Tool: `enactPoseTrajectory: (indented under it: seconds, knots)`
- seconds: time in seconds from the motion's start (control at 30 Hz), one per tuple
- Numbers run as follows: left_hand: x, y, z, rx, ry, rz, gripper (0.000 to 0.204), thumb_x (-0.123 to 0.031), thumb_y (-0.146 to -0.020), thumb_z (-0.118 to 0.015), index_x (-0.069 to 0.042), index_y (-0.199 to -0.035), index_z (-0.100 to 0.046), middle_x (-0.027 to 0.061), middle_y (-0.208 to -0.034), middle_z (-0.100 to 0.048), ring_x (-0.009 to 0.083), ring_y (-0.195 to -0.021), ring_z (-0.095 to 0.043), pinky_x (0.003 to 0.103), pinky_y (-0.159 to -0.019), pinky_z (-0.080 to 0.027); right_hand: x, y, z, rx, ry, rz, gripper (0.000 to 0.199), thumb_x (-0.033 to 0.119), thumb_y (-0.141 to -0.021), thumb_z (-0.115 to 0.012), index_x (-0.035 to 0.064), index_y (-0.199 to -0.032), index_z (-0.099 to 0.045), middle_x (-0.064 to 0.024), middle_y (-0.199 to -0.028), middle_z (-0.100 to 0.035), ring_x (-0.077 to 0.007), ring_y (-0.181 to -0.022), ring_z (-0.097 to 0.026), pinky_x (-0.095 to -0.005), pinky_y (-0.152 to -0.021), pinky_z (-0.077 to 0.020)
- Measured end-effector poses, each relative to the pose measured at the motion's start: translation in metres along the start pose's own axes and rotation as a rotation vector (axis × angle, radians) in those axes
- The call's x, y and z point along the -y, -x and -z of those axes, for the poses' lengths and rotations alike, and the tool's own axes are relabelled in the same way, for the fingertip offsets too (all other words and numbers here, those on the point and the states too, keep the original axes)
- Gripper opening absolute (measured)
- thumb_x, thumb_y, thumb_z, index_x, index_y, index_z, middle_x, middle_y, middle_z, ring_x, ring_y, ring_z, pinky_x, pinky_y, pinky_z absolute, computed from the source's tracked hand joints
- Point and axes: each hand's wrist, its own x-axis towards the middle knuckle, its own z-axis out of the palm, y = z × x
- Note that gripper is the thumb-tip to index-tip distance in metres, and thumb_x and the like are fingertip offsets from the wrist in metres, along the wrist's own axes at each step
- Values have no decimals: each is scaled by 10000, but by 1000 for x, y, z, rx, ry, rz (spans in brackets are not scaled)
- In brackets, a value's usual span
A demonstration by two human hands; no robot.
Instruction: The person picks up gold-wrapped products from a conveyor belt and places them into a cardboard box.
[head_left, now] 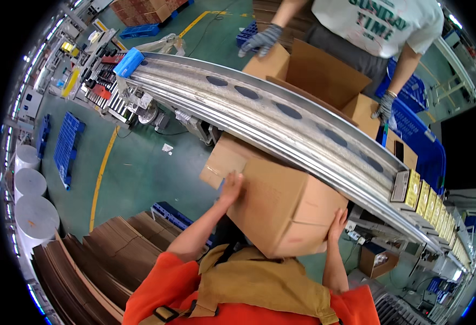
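Observation:
A brown cardboard box (270, 197) is held in front of my body, between my two palms, on the near side of the conveyor. My left hand (231, 188) presses against its left side, beside a flap (222, 168) that sticks out. On the box's right side lies my right hand (336, 223), fingers pointing up along the panel. The underside of the box is hidden. Across the conveyor (259, 115), a co-worker's grey-gloved hands (262, 40) rest by another cardboard box (324, 70), whose flaps stand open.
Gold-coloured packs (425, 200) stand in a row at the conveyor's right end. Flattened cardboard (113, 244) is stacked at my lower left. A blue pallet (67, 143) and large white rolls (34, 216) are on the left. A blue bin (425, 149) stands beside the co-worker.

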Motion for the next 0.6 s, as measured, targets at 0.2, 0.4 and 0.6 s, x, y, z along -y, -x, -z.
enactPoseTrajectory:
  seconds: [0.2,0.4,0.6]
  knots:
    - [-28,-26,0,113,-13,485,829,-686,-872,-267,-29,-1372,-347,249,-1343,-427,382,-1254,-404,442,-1039,-324,8,-7,-8,32,-354,-138,746,643,-866,-456,80,-1349,-380,-84,-1240,-496,-219,-1107,-479,-336,-963,-376]
    - [123,26,154,-111,306,798,859,-737,-822,-312,-39,-1309,-433,212,-1324,-466,378,-1246,-416,436,-1024,-332,108,97,-142,257,67,118,671,573,-879,-495,58,-1303,-420,-86,-1079,-606,-220,-1011,-554,-326,-903,-408]
    - [251,83,376,-625,472,748,750,-628,-893,-347,46,-1180,-508,240,-1141,-571,366,-1068,-535,437,-907,-390,284,264,-369,681,34,106,672,559,-844,-559,87,-1305,-425,-127,-1108,-608,-242,-1063,-557,-340,-912,-430]
